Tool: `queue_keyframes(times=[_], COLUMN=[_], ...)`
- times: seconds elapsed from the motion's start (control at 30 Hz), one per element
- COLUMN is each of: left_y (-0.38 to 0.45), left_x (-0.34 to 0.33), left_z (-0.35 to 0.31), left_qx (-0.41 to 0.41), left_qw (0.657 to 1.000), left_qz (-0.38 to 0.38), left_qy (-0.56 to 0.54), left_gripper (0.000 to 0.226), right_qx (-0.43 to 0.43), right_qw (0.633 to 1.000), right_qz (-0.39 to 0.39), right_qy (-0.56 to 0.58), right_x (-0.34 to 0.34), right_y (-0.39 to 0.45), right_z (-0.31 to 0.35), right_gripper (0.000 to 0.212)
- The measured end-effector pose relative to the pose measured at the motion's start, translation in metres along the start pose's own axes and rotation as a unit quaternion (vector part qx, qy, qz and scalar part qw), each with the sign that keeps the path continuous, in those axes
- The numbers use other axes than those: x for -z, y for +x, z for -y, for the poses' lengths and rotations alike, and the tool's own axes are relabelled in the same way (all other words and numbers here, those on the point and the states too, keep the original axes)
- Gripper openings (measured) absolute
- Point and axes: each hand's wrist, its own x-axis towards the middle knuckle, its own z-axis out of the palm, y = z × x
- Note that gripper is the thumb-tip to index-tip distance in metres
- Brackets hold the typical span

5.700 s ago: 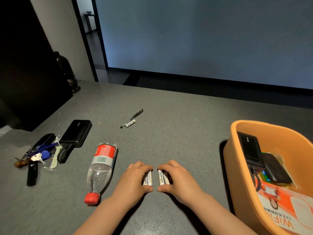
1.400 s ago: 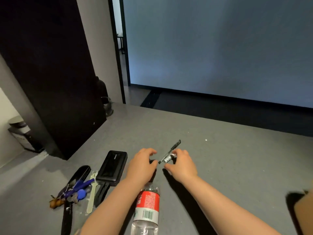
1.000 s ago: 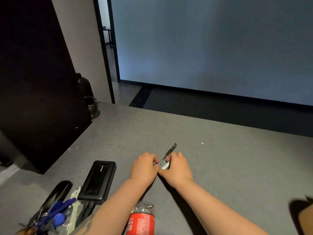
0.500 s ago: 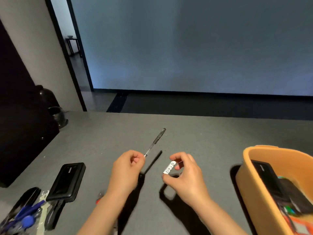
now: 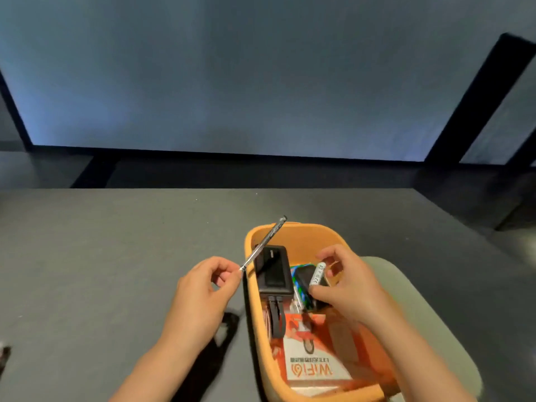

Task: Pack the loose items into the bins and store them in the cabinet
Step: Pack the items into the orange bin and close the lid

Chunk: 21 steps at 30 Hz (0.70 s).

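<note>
Over bin (image 5: 293, 230): R hand (image 5: 345, 288), prob. battery (image 5: 317, 273).

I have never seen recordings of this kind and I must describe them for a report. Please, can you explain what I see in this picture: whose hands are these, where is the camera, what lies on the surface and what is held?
There is no machine here. A person wears one wide-angle camera on the head, looking forward and down, so you see that person's own two arms from above.

The left hand pinches one end of a thin pen, whose other end points up and away over the bin's rim. The right hand holds a small white battery above the inside of an orange bin.

The bin stands on a grey table. Inside it lie a black power bank, another dark device partly hidden by the right hand, and an orange and white box printed "WiFi". A pale green shape shows beside the bin; I cannot tell what it is.
</note>
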Motion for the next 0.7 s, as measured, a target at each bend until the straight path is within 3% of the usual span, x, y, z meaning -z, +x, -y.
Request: queue_keyframes(times=[0.27,0.53,0.6,0.7], left_y=[-0.002,0.002,0.004,0.008], left_x=[-0.045,-0.063,-0.066,-0.073], left_z=[-0.014,-0.019,-0.021,-0.023], left_qx=[0.022,0.022,-0.001,-0.034], left_qw=[0.999,0.996,0.993,0.989], left_qz=[-0.001,-0.02,-0.024,-0.023], left_qy=[0.038,0.088,0.115,0.143], left_gripper=[0.011,0.014,0.014,0.011], right_qx=[-0.013,0.003,0.007,-0.021], right_qw=[0.971,0.957,0.969,0.975], right_qz=[0.202,0.228,0.2,0.191], right_qy=[-0.128,-0.181,-0.145,0.115], right_x=[-0.019,-0.04,-0.032,-0.016], right_y=[0.048,0.071,0.07,0.057], right_z=[-0.023,-0.025,-0.026,-0.019], right_gripper=[0.05,0.055,0.051,0.028])
